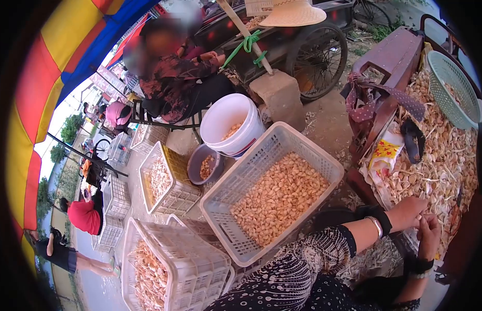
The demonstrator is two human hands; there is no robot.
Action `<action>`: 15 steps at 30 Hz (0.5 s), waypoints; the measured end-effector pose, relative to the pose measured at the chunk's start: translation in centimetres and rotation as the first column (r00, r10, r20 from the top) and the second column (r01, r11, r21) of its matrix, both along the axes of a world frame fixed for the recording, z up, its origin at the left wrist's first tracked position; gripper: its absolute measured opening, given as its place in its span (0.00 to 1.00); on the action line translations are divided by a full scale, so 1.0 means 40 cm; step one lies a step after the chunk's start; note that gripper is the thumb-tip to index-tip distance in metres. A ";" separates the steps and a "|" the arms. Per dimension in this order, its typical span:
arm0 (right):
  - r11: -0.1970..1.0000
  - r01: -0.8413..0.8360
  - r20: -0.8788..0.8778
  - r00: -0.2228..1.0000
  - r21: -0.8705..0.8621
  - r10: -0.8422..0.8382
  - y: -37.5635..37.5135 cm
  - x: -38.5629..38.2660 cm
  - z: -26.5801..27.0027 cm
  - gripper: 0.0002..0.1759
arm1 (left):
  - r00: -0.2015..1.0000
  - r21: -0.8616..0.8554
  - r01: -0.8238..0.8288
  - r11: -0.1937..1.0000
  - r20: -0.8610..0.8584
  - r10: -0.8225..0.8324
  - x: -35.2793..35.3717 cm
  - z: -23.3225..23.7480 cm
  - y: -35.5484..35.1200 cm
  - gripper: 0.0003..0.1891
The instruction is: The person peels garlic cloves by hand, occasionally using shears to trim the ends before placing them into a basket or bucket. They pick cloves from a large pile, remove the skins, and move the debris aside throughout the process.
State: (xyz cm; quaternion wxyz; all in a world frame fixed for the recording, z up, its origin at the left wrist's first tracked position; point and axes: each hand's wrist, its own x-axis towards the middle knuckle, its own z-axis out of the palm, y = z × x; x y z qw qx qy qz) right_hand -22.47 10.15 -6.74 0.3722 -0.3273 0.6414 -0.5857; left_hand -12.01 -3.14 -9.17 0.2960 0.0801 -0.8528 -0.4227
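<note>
My left hand (pixel 408 211) and my right hand (pixel 429 234) meet at the lower right, fingers closed together above the near edge of a heap of pale garlic cloves and skins (pixel 433 179). Whatever they pinch is too small to name. Dark bands circle both wrists, with a bracelet on the left one. Left of my arms stands a white plastic crate (pixel 215 199) with many peeled-looking cloves (pixel 280 194) in it. A yellow and white packet (pixel 384 155) and a dark strap (pixel 412 141) lie on the heap, and a green basket (pixel 453 93) rests at its far side.
A white bucket (pixel 231 122), a grey basin (pixel 216 171) and more crates (pixel 192 274) stand left of the near crate. Beyond them sits a person (pixel 173 88). A concrete block (pixel 277 96) holds a pole before a cart wheel (pixel 317 61). Other people are at the far left.
</note>
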 end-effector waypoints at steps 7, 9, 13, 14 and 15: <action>0.988 0.153 -0.147 0.977 -0.034 -0.157 -0.008 0.007 -0.032 0.05 | 0.997 0.105 -0.016 0.994 -0.070 0.024 -0.005 0.023 0.005 0.16; 0.969 0.239 -0.093 0.965 -0.061 -0.244 0.004 0.004 -0.020 0.04 | 0.995 0.241 0.053 0.969 -0.096 -0.031 0.007 0.054 0.012 0.13; 0.909 0.411 0.013 0.912 -0.070 -0.411 0.051 -0.025 -0.019 0.06 | 0.988 0.602 0.143 0.785 -0.130 -0.080 0.008 0.074 0.022 0.12; 0.928 0.372 -0.061 0.926 -0.028 -0.373 0.070 -0.051 -0.037 0.06 | 0.991 0.599 0.120 0.792 -0.124 -0.056 0.019 0.081 0.017 0.12; 0.940 0.341 -0.079 0.938 0.009 -0.339 0.078 -0.056 -0.047 0.08 | 0.992 0.638 0.113 0.762 -0.118 -0.049 0.023 0.085 0.014 0.12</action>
